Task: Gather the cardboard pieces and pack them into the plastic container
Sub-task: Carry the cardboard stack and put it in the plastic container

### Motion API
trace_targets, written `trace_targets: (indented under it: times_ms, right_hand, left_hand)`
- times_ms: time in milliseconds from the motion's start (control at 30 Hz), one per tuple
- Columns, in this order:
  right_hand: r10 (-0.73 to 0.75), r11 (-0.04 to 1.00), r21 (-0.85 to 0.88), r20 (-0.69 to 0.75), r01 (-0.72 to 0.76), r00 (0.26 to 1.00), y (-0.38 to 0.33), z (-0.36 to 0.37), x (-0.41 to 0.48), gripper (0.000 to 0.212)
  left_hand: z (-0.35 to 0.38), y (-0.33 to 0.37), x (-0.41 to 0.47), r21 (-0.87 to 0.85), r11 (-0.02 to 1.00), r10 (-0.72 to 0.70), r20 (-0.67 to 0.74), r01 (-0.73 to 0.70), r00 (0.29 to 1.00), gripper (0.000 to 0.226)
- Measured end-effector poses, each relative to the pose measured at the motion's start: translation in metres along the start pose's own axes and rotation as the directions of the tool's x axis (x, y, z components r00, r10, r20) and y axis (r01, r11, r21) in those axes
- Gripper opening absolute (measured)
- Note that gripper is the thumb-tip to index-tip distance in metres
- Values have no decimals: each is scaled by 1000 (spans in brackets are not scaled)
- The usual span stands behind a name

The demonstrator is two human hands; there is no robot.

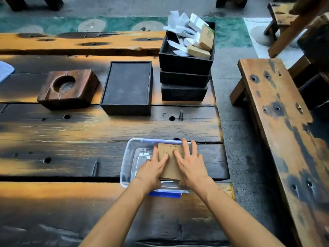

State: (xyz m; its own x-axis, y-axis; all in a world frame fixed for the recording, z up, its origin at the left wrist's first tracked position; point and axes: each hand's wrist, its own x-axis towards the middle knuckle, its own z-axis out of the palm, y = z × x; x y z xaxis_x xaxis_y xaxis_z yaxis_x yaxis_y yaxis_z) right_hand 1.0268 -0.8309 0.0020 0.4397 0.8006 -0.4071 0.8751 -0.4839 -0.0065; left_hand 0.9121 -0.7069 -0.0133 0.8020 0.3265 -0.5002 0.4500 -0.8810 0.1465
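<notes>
A clear plastic container (130, 150) with blue clips sits on the dark wooden table near its front right. Inside it lies a small stack of brown cardboard pieces (171, 167), the top one marked with dark lines. My left hand (153, 171) rests on the stack's left side, fingers spread and flat. My right hand (191, 164) lies flat on the stack's right side, its fingertips reaching the container's far rim. Both hands press on the cardboard; neither clearly grips it. More cardboard pieces (199, 50) and white papers fill a black tray at the back right.
Three stacked black trays (184, 77) stand at the back right. An empty black tray (127, 88) sits mid-table, a wooden ashtray block (68, 88) to its left. A clear lid (5, 70) shows at the left edge. A wooden bench (277, 113) stands right of the table.
</notes>
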Motion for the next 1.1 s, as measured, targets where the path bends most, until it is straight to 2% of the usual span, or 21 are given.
trace_targets:
  times_ms: [67, 200, 433, 600, 800, 967, 1100]
  right_hand:
    - [-6, 1000, -8, 8, 7, 1000, 0, 1, -1, 115]
    - [5, 999, 34, -20, -5, 1000, 1, 2, -3, 104]
    - [6, 998, 56, -13, -6, 1000, 3, 4, -2, 113]
    - [9, 999, 47, -29, -7, 1000, 1, 7, 0, 110]
    - [5, 1000, -14, -4, -5, 1000, 0, 8, 2, 118]
    - [-4, 1000, -28, -23, 3, 1000, 1, 10, 1, 111]
    - [10, 998, -63, 0, -10, 1000, -2, 11, 3, 118]
  left_hand:
    - [1, 0, -1, 6, 1000, -4, -8, 4, 1000, 85]
    - [-4, -2, -2, 40, 999, 1, -4, -1, 1000, 79]
    - [-4, 8, 0, 240, 967, -93, -5, 91, 996, 85]
    - [-3, 3, 4, 147, 988, -58, 40, 52, 998, 96]
    - [3, -6, 5, 41, 999, -10, 28, 9, 1000, 92]
    - [7, -11, 6, 30, 999, 20, 9, -20, 1000, 87]
    - [7, -12, 7, 65, 998, 10, 14, -11, 1000, 95]
